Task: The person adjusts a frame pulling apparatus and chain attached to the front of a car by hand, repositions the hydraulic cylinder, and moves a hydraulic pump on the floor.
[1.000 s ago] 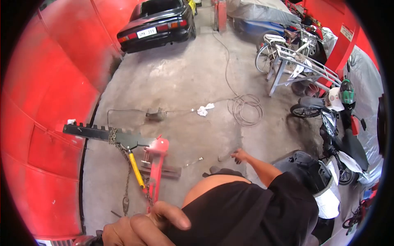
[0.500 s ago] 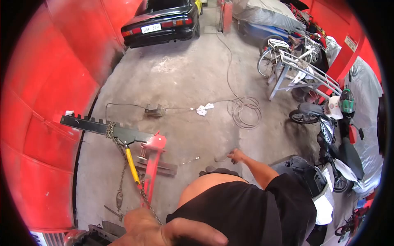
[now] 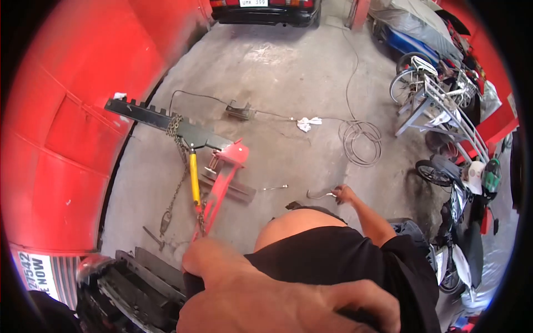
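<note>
My right hand (image 3: 344, 193) is stretched out low over the concrete floor, fingers closed on a thin curved metal hook (image 3: 318, 195). Close to the camera, my left hand (image 3: 333, 299) fills the bottom of the view. Its thumb and fingers look bent and apart, with a dark gap between; the fingertips are partly cut off, and I see nothing in it. A wrench-like metal tool (image 3: 275, 187) lies on the floor left of my right hand. Further left stands a pulling rig with a black toothed beam (image 3: 150, 115), a red arm (image 3: 222, 180), a yellow hydraulic ram (image 3: 194, 178) and a chain (image 3: 176, 126).
Dark car-body parts (image 3: 139, 283) are at lower left. A foot pump (image 3: 240, 110), white cloth (image 3: 308, 123) and coiled hose (image 3: 361, 143) lie ahead. A black car (image 3: 266, 15) stands at the back; a metal frame (image 3: 427, 105), bicycle (image 3: 404, 86) and motorcycle (image 3: 458, 222) line the right.
The view has tilted down and turned left, shifting the floor items up and right. My left hand has come further into view, its fingers more bent. My right hand stays near the floor with the hook.
</note>
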`<state>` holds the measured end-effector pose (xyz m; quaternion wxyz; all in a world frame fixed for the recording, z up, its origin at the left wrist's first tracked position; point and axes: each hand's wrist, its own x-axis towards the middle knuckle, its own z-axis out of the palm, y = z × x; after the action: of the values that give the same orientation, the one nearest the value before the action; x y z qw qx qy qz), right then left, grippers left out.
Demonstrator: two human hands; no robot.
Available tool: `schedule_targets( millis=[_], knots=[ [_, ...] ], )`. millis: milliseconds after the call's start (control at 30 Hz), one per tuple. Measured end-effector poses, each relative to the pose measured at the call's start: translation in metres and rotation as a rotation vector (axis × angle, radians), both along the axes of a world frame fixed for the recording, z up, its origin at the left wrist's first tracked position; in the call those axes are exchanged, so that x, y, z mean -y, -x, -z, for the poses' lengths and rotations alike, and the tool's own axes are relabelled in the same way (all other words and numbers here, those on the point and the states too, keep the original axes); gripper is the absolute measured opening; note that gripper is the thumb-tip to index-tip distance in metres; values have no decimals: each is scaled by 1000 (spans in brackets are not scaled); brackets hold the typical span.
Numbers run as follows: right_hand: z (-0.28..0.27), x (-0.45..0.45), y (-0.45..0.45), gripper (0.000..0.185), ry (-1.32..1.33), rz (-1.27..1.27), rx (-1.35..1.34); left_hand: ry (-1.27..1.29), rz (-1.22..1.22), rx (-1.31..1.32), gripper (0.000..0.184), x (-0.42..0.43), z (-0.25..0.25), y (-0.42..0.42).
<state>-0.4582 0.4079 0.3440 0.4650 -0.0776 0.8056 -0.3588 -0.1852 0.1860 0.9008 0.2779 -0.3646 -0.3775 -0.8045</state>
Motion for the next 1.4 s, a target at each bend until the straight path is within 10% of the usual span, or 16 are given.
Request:
schedule_targets(
  millis=[767,1400],
  knots=[
    [15,-6,-1,40,8,51,11,204,410,-432,90,15,65,66],
    [-8,8,-1,41,-33,-17,23,51,108,-27,75,6,19,17]
  ],
)
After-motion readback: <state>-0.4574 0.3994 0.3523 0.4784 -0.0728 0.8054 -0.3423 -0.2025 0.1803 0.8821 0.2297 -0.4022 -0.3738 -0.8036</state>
